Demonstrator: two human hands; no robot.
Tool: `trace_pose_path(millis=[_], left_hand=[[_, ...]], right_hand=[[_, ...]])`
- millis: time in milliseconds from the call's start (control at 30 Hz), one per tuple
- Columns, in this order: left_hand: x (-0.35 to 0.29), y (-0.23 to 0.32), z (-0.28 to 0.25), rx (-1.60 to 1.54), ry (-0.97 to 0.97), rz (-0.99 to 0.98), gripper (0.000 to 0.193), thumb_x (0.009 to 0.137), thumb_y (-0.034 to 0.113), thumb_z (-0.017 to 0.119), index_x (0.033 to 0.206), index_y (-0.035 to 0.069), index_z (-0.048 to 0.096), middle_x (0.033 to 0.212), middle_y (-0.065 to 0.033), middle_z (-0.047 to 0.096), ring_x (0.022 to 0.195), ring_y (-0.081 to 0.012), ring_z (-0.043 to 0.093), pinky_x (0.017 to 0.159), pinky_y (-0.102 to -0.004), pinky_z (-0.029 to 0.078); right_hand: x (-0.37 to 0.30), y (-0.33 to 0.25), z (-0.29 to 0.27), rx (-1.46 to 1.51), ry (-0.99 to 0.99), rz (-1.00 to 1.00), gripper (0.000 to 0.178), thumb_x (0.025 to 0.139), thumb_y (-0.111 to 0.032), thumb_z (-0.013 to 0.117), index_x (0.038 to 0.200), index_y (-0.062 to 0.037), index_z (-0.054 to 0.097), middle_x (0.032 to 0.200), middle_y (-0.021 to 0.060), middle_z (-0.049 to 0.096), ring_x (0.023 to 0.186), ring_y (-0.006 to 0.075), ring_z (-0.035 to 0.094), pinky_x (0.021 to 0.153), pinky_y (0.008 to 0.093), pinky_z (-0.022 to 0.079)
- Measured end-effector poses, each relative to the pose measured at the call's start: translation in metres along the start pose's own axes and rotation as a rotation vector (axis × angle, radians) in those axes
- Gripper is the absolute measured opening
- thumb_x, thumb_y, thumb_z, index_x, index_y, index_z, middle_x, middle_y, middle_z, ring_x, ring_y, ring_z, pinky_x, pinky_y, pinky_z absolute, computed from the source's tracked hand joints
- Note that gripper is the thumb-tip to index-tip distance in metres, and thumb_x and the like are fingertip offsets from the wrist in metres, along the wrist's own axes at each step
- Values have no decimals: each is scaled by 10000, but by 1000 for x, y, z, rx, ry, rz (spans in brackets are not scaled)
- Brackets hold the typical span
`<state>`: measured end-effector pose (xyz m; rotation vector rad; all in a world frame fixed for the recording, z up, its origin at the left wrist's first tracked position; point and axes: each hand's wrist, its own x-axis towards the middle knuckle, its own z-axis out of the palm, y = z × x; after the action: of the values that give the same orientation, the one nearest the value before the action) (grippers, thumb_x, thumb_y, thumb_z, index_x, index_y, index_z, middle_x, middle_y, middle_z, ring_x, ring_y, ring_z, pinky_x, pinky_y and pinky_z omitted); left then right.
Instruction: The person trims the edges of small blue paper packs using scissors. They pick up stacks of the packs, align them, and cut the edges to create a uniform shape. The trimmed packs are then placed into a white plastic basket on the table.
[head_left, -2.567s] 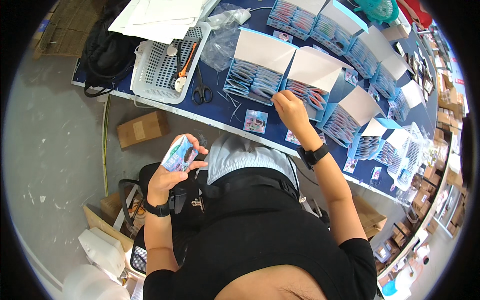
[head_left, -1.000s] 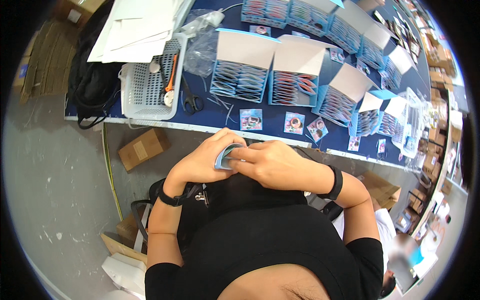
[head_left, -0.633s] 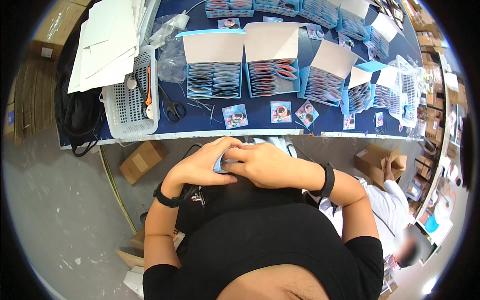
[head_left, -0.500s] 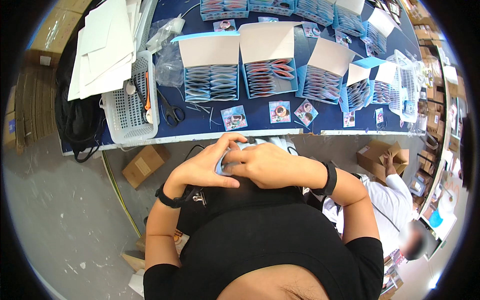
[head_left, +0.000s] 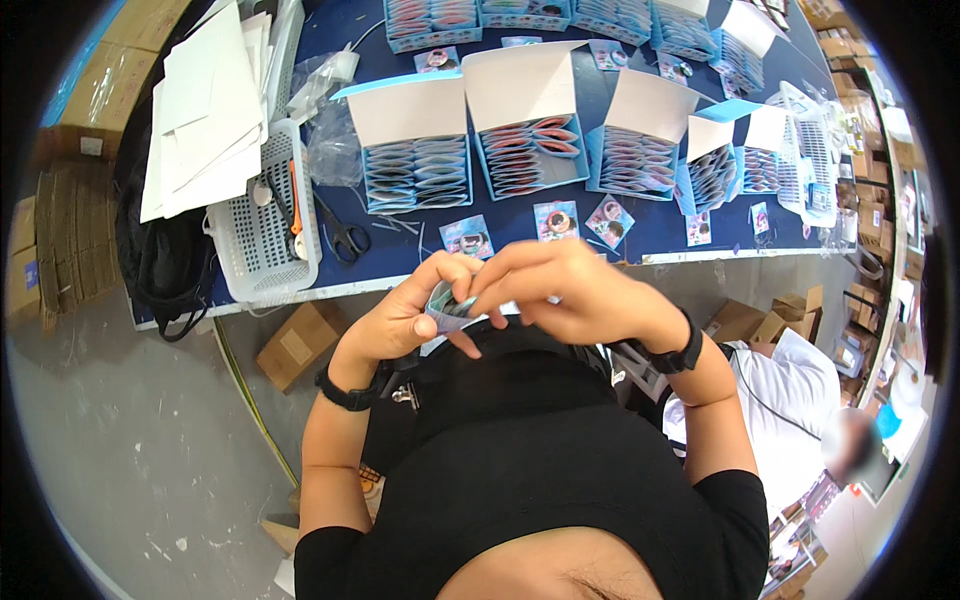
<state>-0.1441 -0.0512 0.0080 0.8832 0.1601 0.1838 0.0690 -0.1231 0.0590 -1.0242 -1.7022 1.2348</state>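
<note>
In front of my chest, just off the table's near edge, my left hand grips a small light-blue packet whose mouth gapes. My right hand has its fingertips pinched together at that mouth; what they hold is too small and partly hidden. Beyond my hands, small square cards with round badges lie along the table edge, one of them a blue card close to my left fingers. Past these stand open blue boxes with raised white lids, one a box of upright packets.
A white plastic basket holds an orange-handled tool. Black scissors lie beside it, and a stack of white sheets rests over its far end. Another white basket stands at right. A person in white is close by on my right.
My right hand has lifted a little and drawn back, so the packet's open mouth now shows between my hands. The person at right has moved their arm away from the cardboard box.
</note>
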Motion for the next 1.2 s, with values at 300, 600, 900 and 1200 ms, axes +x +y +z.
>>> trace_pose_path(millis=[300,600,900,1200], left_hand=[[5,-2,-1,-33,58,22,686,792,565,618,1223,128,309,1201,-166,429,1091,-355,555,686,-415,594],[10,-6,-1,-126,45,-111,604,801,494,656,1163,145,322,1246,-185,411,1080,-386,544,689,-456,583],[37,-10,7,-181,82,-211,613,754,476,713,1104,118,358,1244,-214,416,1071,-446,540,681,-480,583],[104,-35,29,-189,26,-231,636,773,509,673,1152,87,387,1218,-201,450,1072,-392,562,684,-449,587]], right_hand=[[6,11,-5,-3,123,19,185,739,86,613,877,-21,674,906,106,655,783,202,641,663,274,501],[-2,21,-6,69,116,112,156,798,-7,638,938,-18,568,829,64,608,716,139,600,605,257,478],[-24,27,-26,176,152,78,128,770,-26,642,877,-22,573,782,91,614,715,205,616,615,299,476],[-71,36,-85,136,148,156,122,801,-54,635,922,-55,619,766,40,602,664,153,579,605,270,450]])
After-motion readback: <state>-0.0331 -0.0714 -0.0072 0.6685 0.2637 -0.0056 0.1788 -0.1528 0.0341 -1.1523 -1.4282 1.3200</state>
